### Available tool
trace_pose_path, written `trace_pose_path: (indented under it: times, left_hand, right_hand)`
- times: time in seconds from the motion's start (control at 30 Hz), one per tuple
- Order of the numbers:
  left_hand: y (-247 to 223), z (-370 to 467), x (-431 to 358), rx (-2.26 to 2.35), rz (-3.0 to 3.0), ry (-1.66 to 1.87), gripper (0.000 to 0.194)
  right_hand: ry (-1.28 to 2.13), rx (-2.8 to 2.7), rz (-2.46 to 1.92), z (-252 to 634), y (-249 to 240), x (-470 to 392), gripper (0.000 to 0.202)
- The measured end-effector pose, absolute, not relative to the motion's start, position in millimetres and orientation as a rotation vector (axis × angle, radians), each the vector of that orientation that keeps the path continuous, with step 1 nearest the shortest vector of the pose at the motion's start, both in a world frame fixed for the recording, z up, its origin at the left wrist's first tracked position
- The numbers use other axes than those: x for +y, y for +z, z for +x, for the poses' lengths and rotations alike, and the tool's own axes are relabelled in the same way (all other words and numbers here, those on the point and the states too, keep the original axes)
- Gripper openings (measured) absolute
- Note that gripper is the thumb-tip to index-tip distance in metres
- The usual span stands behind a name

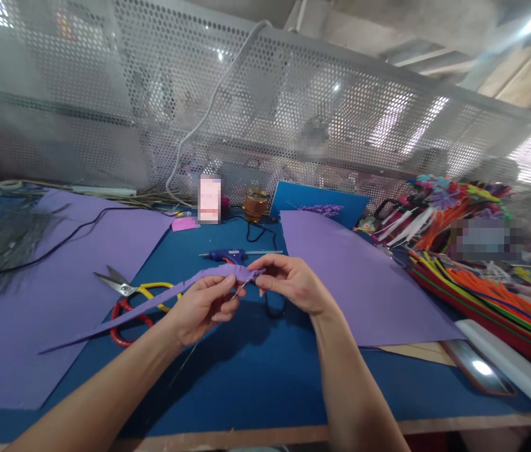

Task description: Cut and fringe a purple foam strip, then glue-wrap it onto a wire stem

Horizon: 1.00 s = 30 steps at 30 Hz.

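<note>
Near the middle of the view, my left hand (209, 304) pinches a long purple paper strip (157, 299) together with a thin wire (185, 365). The strip trails down to the left, passing over the scissors. My right hand (291, 282) pinches the strip's gathered right end, where it meets the top of the wire. Just behind the hands lies a blue glue gun (228, 254), partly hidden. Scissors with one yellow and one red handle (125, 289) rest left of my left hand, blades apart.
Purple sheets lie at left (105, 242) and right (350, 282). A phone (209, 199) stands at the back beside an amber jar (256, 204). Colourful pipe cleaners (486, 301) crowd the right side. Grey bristly stems (11, 242) lie far left. A black cable crosses the left sheet.
</note>
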<state>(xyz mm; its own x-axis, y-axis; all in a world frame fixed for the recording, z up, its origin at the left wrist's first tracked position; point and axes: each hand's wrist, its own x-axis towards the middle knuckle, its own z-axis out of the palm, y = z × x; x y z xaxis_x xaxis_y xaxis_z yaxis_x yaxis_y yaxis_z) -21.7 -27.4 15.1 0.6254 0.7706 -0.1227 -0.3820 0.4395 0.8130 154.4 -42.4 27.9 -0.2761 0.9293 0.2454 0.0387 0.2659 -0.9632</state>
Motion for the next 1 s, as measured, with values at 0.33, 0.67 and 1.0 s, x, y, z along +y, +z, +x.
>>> trace_pose_path:
  times: [0.33, 0.67, 1.0]
  left_hand:
    - [22, -16, -35, 0.563, 0.7, 0.804, 0.012]
    - [-2, -15, -14, 0.675, 0.939, 1.014, 0.021]
    - [-9, -21, 2, 0.756, 1.12, 1.22, 0.018]
  right_hand:
    - [1.072, -1.561, -0.945, 152, 34, -41, 0.014]
    - [1.17, -1.617, -0.974, 149, 20, -3, 0.015]
    - [1.095, -1.778, -0.936, 138, 24, 23, 0.014]
